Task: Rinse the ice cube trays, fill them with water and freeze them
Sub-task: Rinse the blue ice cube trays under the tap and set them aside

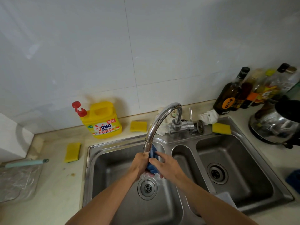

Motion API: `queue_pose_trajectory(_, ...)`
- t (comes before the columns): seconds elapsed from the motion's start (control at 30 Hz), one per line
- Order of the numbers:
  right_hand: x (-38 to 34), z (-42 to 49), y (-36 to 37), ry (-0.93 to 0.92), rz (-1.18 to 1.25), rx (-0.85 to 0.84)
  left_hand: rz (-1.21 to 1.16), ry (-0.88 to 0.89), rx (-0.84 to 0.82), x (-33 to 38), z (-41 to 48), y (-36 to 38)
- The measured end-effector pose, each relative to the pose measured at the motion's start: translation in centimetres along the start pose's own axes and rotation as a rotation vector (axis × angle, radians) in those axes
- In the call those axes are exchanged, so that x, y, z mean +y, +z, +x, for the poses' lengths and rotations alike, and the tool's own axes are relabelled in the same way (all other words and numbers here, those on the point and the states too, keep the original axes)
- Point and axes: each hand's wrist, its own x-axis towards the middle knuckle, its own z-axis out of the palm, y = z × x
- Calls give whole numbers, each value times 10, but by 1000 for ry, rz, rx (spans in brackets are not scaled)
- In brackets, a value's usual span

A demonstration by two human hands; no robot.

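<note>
Head view: my left hand (139, 164) grips the blue ice cube tray (153, 161), fingers curled around its left edge. My right hand (165, 166) clasps the right edge. The tray stands on end, touching the faucet spout (148, 140), above the drain (147, 187). The left basin (113, 168) wall is well apart; the divider rim (168, 143) is near.

A white tiled wall (146, 38) rises behind a beige countertop (56, 184) with steel sink (116, 143).
</note>
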Motion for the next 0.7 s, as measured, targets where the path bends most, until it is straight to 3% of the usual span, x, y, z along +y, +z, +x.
queue_pose_trajectory(0.43, -5, -4, 10, -28, 4, 15, -9, 36, -6, -9, -4, -10)
queue_pose_trajectory(0.6, 10, 13, -30, 106, -87, 83, -221, -43, 59, -28, 5, -35)
queue_pose_trajectory(0.7, 30, 13, -68, 160, -43, 100, -22, -54, 156, -34, 13, -54)
